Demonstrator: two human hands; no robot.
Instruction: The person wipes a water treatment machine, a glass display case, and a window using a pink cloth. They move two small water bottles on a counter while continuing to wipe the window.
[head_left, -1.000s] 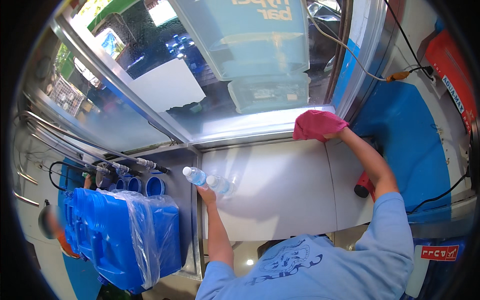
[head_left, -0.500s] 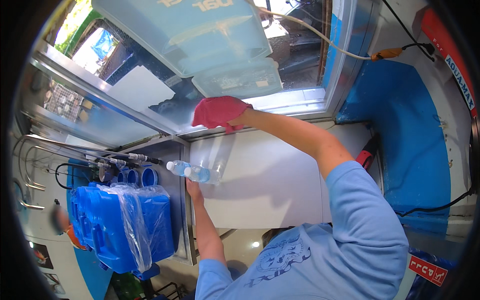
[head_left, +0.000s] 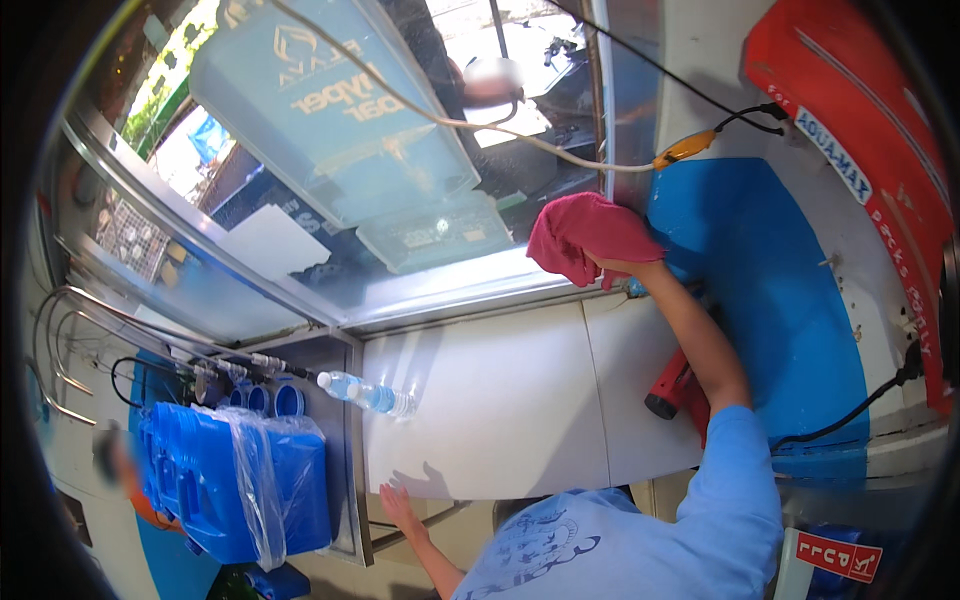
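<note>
My right hand [head_left: 616, 268] grips a dark pink cloth [head_left: 575, 236], held at the right end of the window frame [head_left: 470, 288], beside the blue wall panel. The cloth hides part of my fingers. At the near edge of the white counter [head_left: 480, 400], my left hand [head_left: 398, 505] is bare, its fingers spread. Two clear plastic bottles [head_left: 385, 398] with white caps and pale blue labels lean or lie at the counter's left end, apart from both hands. Under my right forearm lies a red tool with a black end [head_left: 664, 398]; its kind is unclear.
Blue water jugs [head_left: 285, 470], partly wrapped in clear plastic, stand left on a metal stand [head_left: 350, 440] beside curved metal taps [head_left: 70, 345]. A cream cord [head_left: 540, 150] with a yellow connector [head_left: 686, 150] crosses the window. A red panel [head_left: 850, 130] hangs at right.
My right hand has carried the cloth rightward along the window frame. My left hand has drawn away from the bottles toward the counter's near edge, and its fingers now show spread.
</note>
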